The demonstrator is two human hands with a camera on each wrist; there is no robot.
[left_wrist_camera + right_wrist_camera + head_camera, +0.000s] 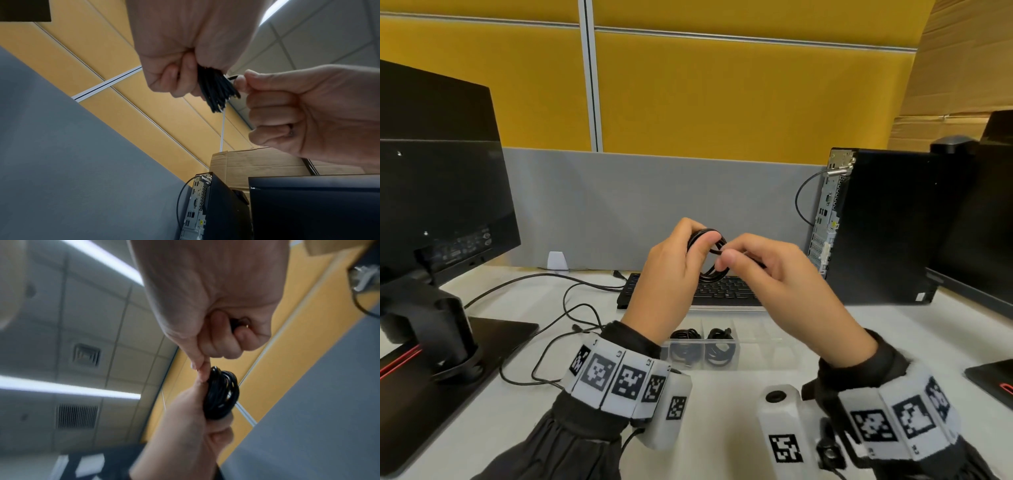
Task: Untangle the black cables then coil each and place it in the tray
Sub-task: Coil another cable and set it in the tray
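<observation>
A black cable coil (709, 255) is held up above the keyboard, well above the tray. My left hand (674, 270) grips the coil (216, 91) with thumb and curled fingers around its loops. My right hand (767, 270) pinches the cable's loose end at the coil (223, 393) between thumb and forefinger, and the plug end sits inside its curled fingers. The clear divided tray (763, 346) lies on the desk below the hands. Two coiled black cables (686, 342) (719, 342) sit in its left compartments.
A black keyboard (726, 291) lies behind the tray. A monitor on its stand (438, 212) is at the left, with loose thin cables (571, 308) running over the white desk. A desktop computer tower (880, 226) stands at the right, beside another monitor (983, 219).
</observation>
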